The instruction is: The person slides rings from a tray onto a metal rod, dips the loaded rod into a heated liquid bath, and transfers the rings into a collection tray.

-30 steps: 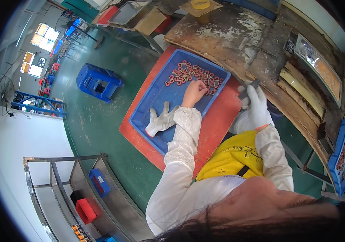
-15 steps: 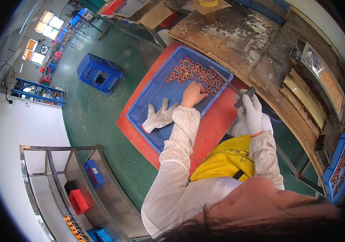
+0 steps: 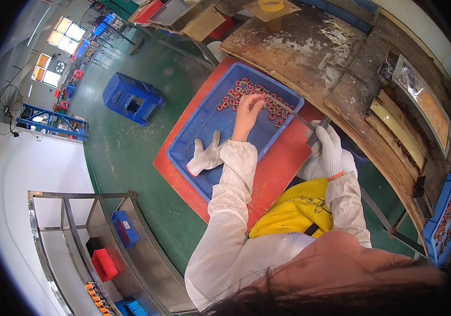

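A blue plastic tray (image 3: 191,138) holds several small red ring-shaped parts (image 3: 276,109), with metallic pieces among them, toward its far end. Over this pile my bare left hand (image 3: 247,111) is closed in a pinch, with a small red ring-shaped part (image 3: 263,97) at its fingertips. My right hand (image 3: 330,150), in a white knit glove, grips a long thin grey metal tool (image 3: 300,119) with a dark block-shaped part near the hand. The tool's far tip reaches the left fingertips; its exact kind is unclear. An empty white glove (image 3: 206,157) lies in the tray beside my left forearm.
Under the tray is a red board (image 3: 283,168). A worn wooden workbench (image 3: 299,39) curves along the far and right sides. Another blue tray of parts (image 3: 443,221) stands at right. On the left are a blue stool (image 3: 130,97) and a metal rack (image 3: 125,247) with bins.
My left hand has lifted away from the parts at the tray's right side and moved up and left to the tool's tip. My right hand stays nearly in place, still gripping the tool.
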The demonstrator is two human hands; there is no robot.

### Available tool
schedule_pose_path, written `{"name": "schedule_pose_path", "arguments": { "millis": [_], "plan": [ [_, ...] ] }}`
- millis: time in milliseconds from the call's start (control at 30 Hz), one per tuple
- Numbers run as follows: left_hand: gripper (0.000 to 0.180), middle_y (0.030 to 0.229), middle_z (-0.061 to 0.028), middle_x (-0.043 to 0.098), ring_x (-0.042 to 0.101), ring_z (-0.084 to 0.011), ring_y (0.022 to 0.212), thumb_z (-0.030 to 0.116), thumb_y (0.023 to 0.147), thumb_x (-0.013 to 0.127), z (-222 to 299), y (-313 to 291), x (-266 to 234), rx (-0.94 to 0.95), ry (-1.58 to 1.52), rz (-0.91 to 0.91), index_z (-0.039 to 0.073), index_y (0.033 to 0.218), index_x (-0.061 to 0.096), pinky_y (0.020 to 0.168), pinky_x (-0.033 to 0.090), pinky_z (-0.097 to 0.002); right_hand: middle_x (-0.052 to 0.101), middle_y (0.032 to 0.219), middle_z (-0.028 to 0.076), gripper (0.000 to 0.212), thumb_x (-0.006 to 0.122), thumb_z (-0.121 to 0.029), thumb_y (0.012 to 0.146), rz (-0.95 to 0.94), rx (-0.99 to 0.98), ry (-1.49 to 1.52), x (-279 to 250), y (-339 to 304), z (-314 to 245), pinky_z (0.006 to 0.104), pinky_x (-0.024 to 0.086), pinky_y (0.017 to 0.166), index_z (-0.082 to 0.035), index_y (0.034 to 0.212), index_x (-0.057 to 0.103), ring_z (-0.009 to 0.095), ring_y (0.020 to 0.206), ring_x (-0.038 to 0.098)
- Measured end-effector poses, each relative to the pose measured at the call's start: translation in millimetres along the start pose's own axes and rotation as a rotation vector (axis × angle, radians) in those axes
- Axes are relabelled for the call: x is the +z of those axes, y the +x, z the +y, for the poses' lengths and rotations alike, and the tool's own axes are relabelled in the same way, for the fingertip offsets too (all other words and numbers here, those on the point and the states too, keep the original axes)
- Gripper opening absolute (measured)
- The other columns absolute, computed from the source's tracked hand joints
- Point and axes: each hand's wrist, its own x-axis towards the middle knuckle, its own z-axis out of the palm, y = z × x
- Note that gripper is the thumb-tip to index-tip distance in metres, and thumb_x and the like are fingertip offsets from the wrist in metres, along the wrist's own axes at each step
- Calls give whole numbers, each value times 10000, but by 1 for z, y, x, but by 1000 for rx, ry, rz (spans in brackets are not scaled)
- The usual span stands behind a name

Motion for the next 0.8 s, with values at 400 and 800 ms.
{"name": "schedule_pose_path", "arguments": {
  "millis": [400,800],
  "plan": [
    [212,987,-50,487,550,-150,864,96,832,638,-3,-1,-4,50,-85,-22,17,1026,607,772,460,-263,632,769,63,237,512,-195,905,4,4,-20,-1,2,2,166,298,384,-13,1049,558,32,424,402],
    [249,1003,-39,491,546,-147,882,160,809,675,3,-3,-4,-6,-24,-192,53,1028,628,783,446,-276,632,771,69,231,513,-183,905,-20,47,32,-3,2,2,152,301,391,-6,1048,557,27,437,421]
  ]
}}
